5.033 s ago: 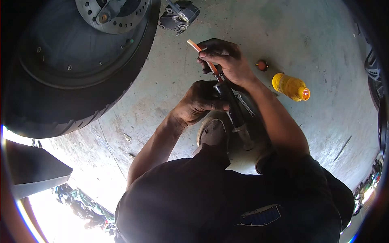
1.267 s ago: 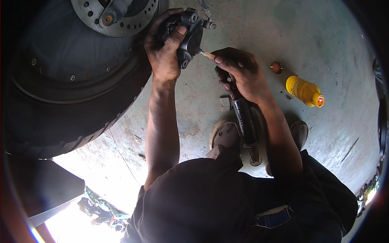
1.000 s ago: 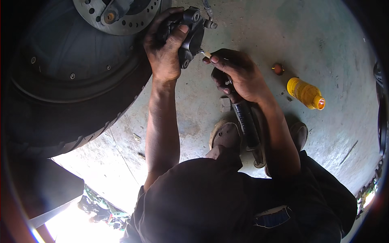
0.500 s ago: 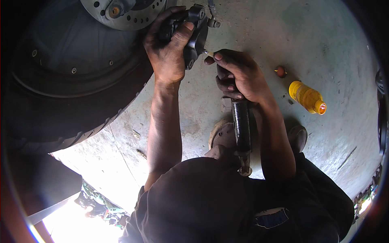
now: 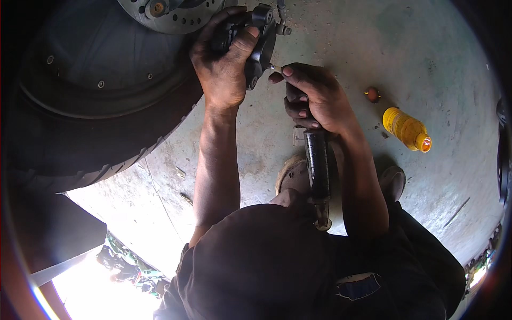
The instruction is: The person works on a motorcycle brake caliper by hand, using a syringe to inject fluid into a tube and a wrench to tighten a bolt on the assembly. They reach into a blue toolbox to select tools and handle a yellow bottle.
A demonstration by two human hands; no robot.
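My left hand [image 5: 221, 77] is closed around a black brake caliper [image 5: 262, 50], thumb across its near side, at the top of the head view. Just to the right, my right hand [image 5: 320, 98] is closed on a black syringe-like cylinder [image 5: 318, 165], whose rod and round end point down toward my body. A thin pale tip [image 5: 277, 69] meets the caliper's right side beside my right thumb and index finger. The exact contact is too small to make out. My fingers hide the cylinder's upper part.
A wheel with a black tyre [image 5: 106, 144] and a drilled brake disc [image 5: 184, 24] fills the upper left. On the floor to the right lie an open yellow bottle [image 5: 404, 128] and a small reddish-brown cap [image 5: 373, 95]. My shoes [image 5: 292, 173] are below my right hand.
The view has shifted slightly, so the wheel and disc sit a little further right and up. Both hands keep their grip, and the pale tip stays at the caliper.
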